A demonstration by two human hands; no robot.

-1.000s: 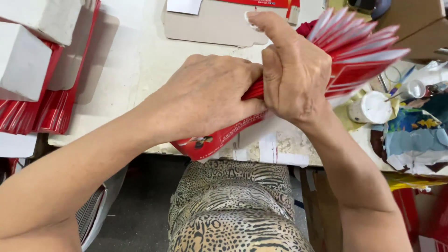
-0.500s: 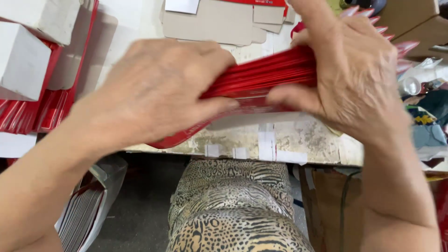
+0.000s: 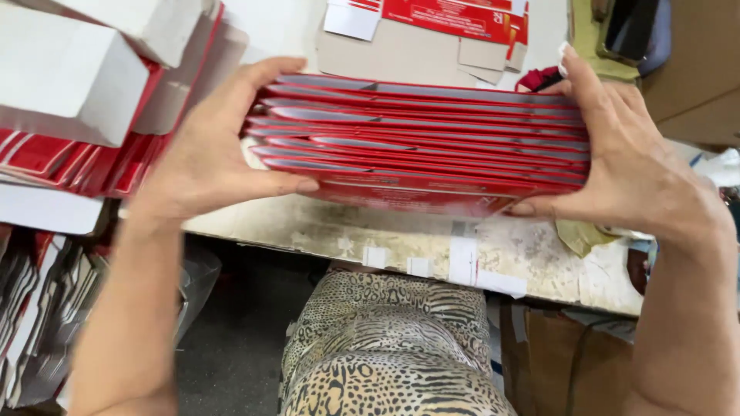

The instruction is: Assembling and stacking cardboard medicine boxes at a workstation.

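Note:
A stack of flat red folded cartons (image 3: 420, 142) stands on edge above the front of the worn white table (image 3: 432, 239). My left hand (image 3: 212, 150) clamps the stack's left end, thumb under and fingers over the top. On the right end sits my right hand (image 3: 624, 166), gripping in the same way. The cartons lie side by side, their edges lined up between my palms.
Piles of red and white flat cartons (image 3: 69, 115) lie at the left. Behind the stack rests a grey cardboard sheet (image 3: 401, 50) with a red carton on it. Brown boxes (image 3: 694, 85) stand at the right. More cartons (image 3: 38, 308) sit below the table's left.
The cartons were fanned out and pressed near the table's edge. Now my hands have slid apart to the two ends, squared them into a level stack and raised it.

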